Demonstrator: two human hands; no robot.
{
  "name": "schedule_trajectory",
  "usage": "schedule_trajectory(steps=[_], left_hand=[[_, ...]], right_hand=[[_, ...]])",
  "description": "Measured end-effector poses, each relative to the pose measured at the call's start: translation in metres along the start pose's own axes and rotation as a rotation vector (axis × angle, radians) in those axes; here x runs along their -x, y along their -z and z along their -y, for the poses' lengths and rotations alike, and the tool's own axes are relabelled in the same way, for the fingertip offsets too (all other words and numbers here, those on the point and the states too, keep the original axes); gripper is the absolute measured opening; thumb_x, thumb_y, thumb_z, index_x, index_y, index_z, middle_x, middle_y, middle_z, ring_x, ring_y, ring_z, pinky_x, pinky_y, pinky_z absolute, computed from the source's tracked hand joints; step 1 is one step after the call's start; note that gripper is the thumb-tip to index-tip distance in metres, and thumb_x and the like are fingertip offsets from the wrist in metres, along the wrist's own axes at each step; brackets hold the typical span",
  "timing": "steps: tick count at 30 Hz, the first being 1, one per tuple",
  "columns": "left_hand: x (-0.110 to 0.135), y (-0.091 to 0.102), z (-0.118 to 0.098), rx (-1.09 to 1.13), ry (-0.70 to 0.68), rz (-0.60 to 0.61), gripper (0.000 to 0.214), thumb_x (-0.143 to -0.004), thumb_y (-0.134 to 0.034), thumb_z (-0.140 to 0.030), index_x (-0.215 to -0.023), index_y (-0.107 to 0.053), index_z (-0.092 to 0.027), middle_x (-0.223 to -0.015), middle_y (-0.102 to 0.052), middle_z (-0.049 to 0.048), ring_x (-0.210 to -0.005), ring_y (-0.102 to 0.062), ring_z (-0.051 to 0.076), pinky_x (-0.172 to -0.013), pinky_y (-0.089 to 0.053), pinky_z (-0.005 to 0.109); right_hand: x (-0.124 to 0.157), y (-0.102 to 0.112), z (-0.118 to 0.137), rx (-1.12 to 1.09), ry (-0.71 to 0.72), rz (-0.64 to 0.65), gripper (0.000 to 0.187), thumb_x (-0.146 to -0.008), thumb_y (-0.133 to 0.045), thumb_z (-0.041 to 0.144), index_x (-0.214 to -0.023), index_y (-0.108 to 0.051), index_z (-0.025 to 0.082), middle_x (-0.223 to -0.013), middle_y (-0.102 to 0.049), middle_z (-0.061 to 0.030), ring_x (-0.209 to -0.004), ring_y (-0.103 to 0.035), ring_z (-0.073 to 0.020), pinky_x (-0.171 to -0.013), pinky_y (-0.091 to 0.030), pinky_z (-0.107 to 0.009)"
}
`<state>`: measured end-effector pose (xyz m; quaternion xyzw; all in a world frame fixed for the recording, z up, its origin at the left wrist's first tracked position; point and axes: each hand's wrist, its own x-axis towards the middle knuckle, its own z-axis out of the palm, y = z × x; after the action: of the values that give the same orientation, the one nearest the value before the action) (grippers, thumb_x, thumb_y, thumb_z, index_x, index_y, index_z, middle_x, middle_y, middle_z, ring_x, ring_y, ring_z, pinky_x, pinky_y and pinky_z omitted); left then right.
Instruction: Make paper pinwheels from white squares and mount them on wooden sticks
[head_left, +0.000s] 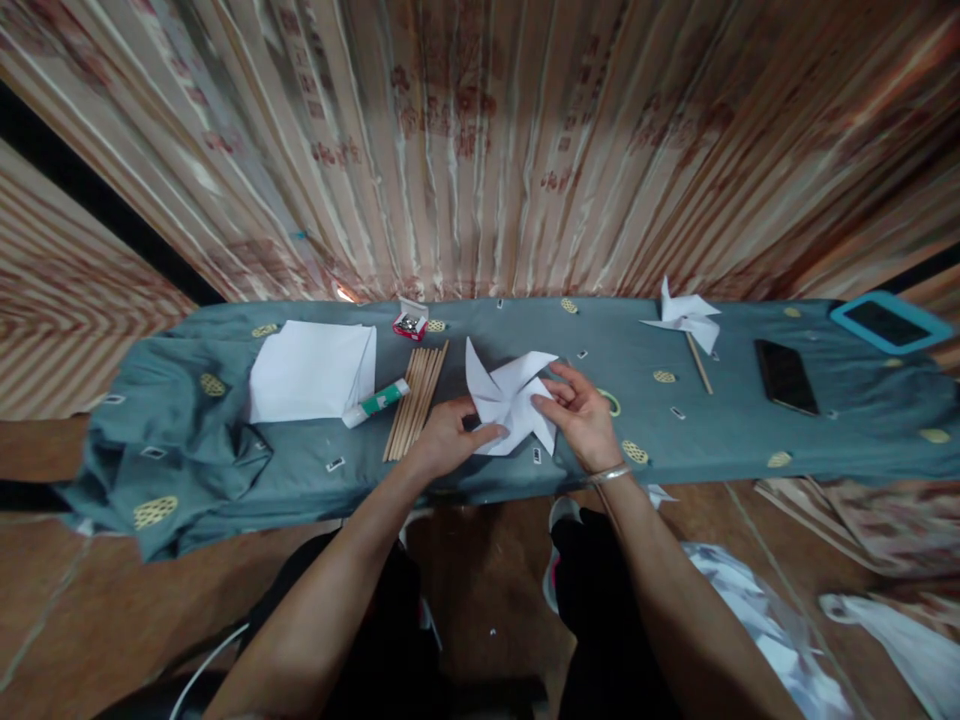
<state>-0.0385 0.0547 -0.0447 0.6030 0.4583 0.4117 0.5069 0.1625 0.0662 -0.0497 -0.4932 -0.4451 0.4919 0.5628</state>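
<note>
A white paper pinwheel [514,392] with bent blades is held between my two hands over the cloth-covered bench. My left hand [456,436] pinches its lower left blade, thumb on top. On the other side, my right hand [583,415] grips the right blades between thumb and fingers. Just left of it lies a row of wooden sticks [416,400]. A green and white glue stick [377,402] rests between the sticks and a stack of white paper sheets [311,372]. Behind the sticks stands a small open red box [411,322] of small metal pieces.
A pinwheel on a stick [686,318] lies at the right, near a black phone [786,376] and a blue-framed tablet [891,322]. A greenish ring [611,402] is partly behind my right hand. Curtains [480,150] hang behind the bench. A bag of white paper [750,600] sits on the floor.
</note>
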Motion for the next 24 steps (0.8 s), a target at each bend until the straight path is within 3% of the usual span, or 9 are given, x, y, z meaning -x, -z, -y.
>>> schedule_trajectory(steps=[5,9,16,24], left_hand=[[-0.001,-0.009,0.001,0.384,0.191,-0.055,0.040,-0.053,-0.089,-0.034,-0.085,-0.075,-0.014,-0.086,-0.076,0.0063,-0.079,-0.069,0.024,-0.078,-0.054,0.036],[0.000,-0.017,0.001,0.565,0.301,-0.096,0.046,-0.045,-0.092,-0.034,-0.082,-0.074,-0.013,-0.083,-0.076,0.0069,-0.072,-0.068,0.022,-0.074,-0.053,0.034],[-0.002,-0.031,0.007,0.837,0.367,-0.183,0.047,-0.040,-0.091,-0.026,-0.080,-0.074,-0.010,-0.075,-0.075,0.0069,-0.068,-0.067,0.019,-0.075,-0.052,0.033],[-0.004,-0.040,0.018,0.920,0.387,-0.267,0.035,-0.045,-0.085,-0.022,-0.077,-0.073,-0.013,-0.076,-0.075,0.0059,-0.075,-0.070,0.021,-0.078,-0.052,0.033]], right_hand=[[0.001,-0.005,0.001,0.021,-0.019,0.035,0.061,-0.056,-0.085,0.037,-0.111,-0.060,0.026,-0.094,-0.076,-0.0029,-0.086,-0.071,-0.0230,-0.082,-0.057,-0.043],[0.002,-0.010,0.000,-0.026,-0.041,0.050,0.062,-0.055,-0.086,0.038,-0.110,-0.060,0.024,-0.096,-0.077,-0.0042,-0.090,-0.071,-0.0234,-0.087,-0.056,-0.044],[-0.008,-0.009,-0.010,0.042,0.010,-0.074,0.058,-0.058,-0.084,0.050,-0.104,-0.064,0.022,-0.097,-0.075,-0.0070,-0.096,-0.070,-0.0235,-0.097,-0.052,-0.047],[-0.021,-0.004,-0.012,0.183,0.128,-0.204,0.041,-0.065,-0.079,0.050,-0.093,-0.070,0.022,-0.100,-0.074,-0.0072,-0.095,-0.068,-0.0237,-0.098,-0.049,-0.050]])
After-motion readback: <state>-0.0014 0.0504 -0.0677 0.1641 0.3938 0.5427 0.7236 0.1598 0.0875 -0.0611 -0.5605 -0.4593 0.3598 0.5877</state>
